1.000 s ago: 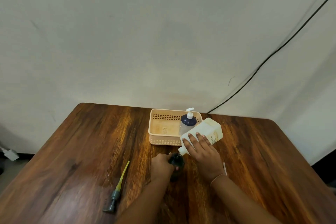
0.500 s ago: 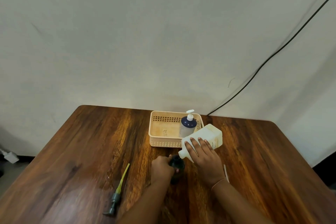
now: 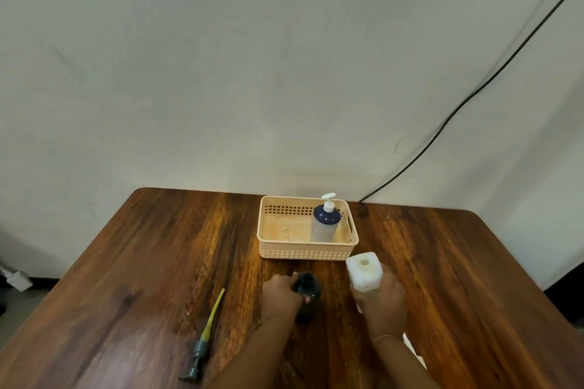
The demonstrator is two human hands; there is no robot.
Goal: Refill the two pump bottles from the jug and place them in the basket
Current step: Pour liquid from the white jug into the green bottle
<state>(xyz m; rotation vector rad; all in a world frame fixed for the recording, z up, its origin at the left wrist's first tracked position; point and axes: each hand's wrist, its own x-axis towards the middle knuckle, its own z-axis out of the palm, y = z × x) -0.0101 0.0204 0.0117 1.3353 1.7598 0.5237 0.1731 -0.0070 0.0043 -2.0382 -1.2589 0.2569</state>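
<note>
Tabletop (image 3: 151,262): basket (image 3: 305,252) near far edge

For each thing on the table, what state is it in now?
Jug: upright, uncapped, gripped by right hand.
Dark bottle: upright, pump off, held by left hand.
Loose pump: lying on the table.
Second bottle: pump on, standing in basket.
</note>
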